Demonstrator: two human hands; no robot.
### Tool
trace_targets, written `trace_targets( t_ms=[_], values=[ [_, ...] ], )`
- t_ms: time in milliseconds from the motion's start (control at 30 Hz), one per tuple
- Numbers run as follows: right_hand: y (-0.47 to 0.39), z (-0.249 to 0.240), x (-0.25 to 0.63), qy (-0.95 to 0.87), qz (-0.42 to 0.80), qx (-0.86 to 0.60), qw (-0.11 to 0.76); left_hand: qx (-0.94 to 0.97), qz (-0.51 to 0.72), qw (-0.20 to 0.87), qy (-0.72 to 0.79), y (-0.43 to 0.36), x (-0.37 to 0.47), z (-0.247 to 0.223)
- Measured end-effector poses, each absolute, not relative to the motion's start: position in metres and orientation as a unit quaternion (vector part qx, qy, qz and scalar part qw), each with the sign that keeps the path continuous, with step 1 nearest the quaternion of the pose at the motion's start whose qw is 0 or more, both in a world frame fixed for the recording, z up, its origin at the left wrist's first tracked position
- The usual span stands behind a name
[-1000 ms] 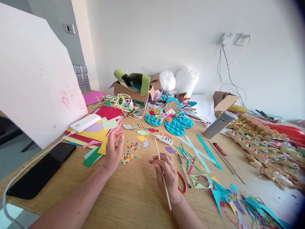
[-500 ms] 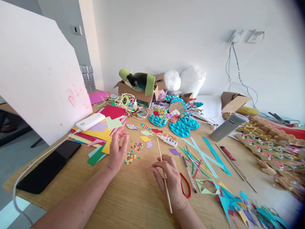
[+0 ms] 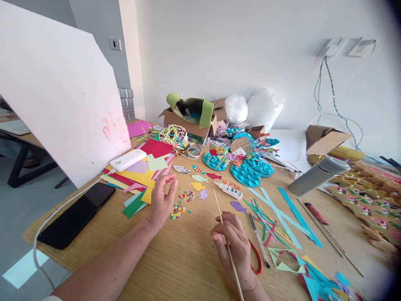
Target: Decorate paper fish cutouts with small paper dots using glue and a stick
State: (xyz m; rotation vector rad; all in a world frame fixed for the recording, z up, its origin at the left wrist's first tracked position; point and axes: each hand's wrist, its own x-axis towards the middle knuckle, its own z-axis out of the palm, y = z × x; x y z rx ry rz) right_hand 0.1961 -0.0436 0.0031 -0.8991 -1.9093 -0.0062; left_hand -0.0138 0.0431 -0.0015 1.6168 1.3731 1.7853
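Note:
My right hand (image 3: 233,246) pinches a thin wooden stick (image 3: 228,242) between thumb and fingers, its tip pointing up towards the glue bottle (image 3: 230,190). My left hand (image 3: 163,198) hovers by the stacked coloured paper (image 3: 140,179), fingers loosely curled, thumb apart, nothing visible in it. Beside it lie two small heaps of paper dots, one red-and-green (image 3: 188,195), one mixed (image 3: 177,211). Several paper fish are spread behind them, including a yellow fish (image 3: 198,186), a red fish (image 3: 214,176) and a purple fish (image 3: 238,206). Red-handled scissors (image 3: 258,261) are partly hidden behind my right hand.
On the left lie a black phone (image 3: 78,213) and a white power bank (image 3: 129,160) with a cable. Paper strips (image 3: 275,213), a pen (image 3: 259,240) and a grey flask (image 3: 318,175) are at the right. Turquoise egg-carton pieces (image 3: 246,174) and a cardboard box (image 3: 188,123) stand behind.
The view has turned slightly left, so everything appears further right. My right hand keeps its hold on the stick, whose tip sits a little lower. My left hand hardly moves over the table.

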Motion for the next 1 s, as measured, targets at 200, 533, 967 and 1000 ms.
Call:
trace_targets(
  t_ms=[200, 533, 967, 1000],
  values=[
    [-0.0445, 0.0056, 0.1989, -0.784, -0.014, -0.389, 0.483, 0.571, 0.634, 0.178, 0.491, 0.0437, -0.0131, -0.0014],
    [-0.0442, 0.0050, 0.2027, -0.777, -0.030, -0.395, 0.489, 0.563, 0.628, 0.205, 0.497, 0.0423, -0.0149, -0.0009],
    [-0.0436, 0.0060, 0.2030, -0.762, -0.039, -0.407, 0.502, 0.570, 0.623, 0.240, 0.479, 0.0395, -0.0168, 0.0026],
    [-0.0439, 0.0058, 0.2027, -0.763, -0.038, -0.407, 0.501, 0.574, 0.622, 0.244, 0.474, 0.0390, -0.0164, 0.0024]
  ],
)
